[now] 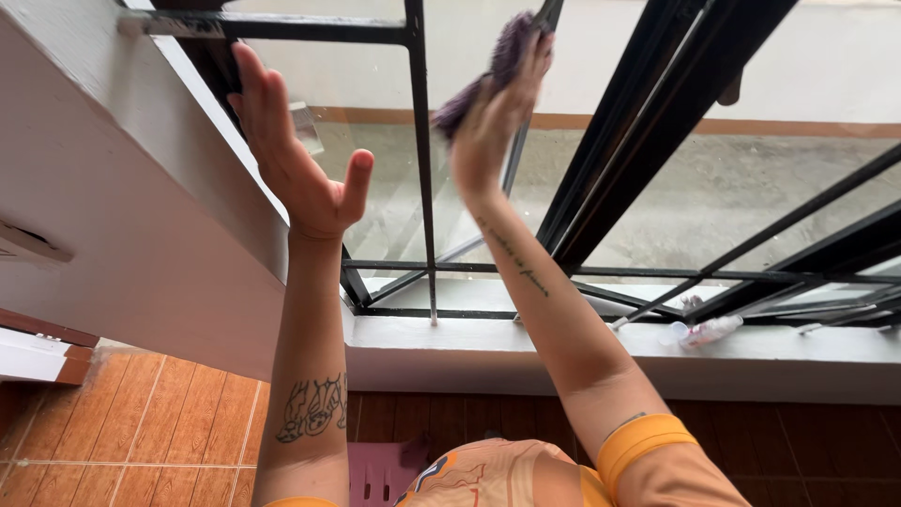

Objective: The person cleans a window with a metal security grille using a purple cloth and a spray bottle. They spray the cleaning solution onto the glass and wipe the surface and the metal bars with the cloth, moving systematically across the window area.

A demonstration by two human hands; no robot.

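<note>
Purple cloth (488,70) under right hand (493,122) against black window frame (418,141).

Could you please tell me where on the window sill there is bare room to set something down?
The white window sill is bare from the black window frame's corner across to the small clear bottle. Right of the bottle, metal stays crowd the ledge. Both hands are raised: left hand flat by the glass, right hand holding a purple cloth.

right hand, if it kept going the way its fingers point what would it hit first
The right hand points up along the glass, pressing a purple cloth. Straight on, it would likely meet the dark window frame bar just above its fingertips, though depth is hard to judge.
</note>
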